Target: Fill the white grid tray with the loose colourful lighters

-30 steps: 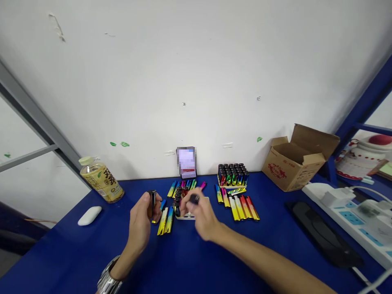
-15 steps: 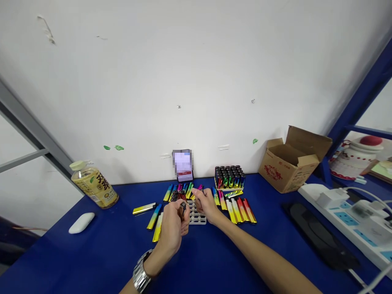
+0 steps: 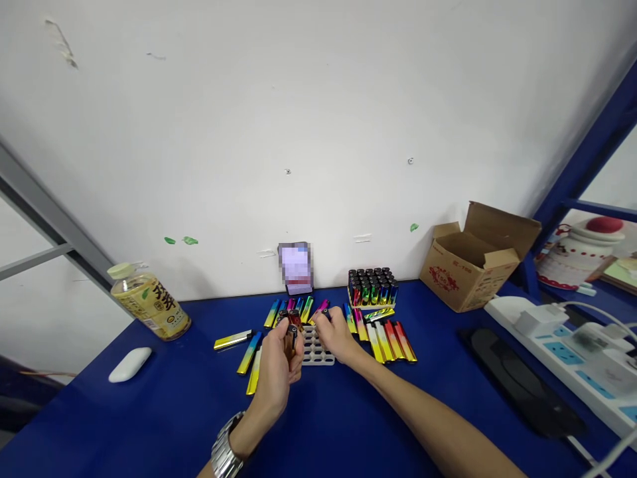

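While the left hand [image 3: 277,372] grips one upright lighter [image 3: 289,340] beside the white tray [image 3: 318,350], the right hand [image 3: 336,335] pinches another lighter [image 3: 324,314] at the tray's far edge. Bare blue table [image 3: 348,425] lies open nearer the person. Five lighters [image 3: 391,340] lie in a row right of the tray. One bottle [image 3: 149,302] and one box [image 3: 472,262] carry writing too small to read.

glossy metallic lighters [image 3: 388,341] — matt cardboard box [image 3: 465,275]
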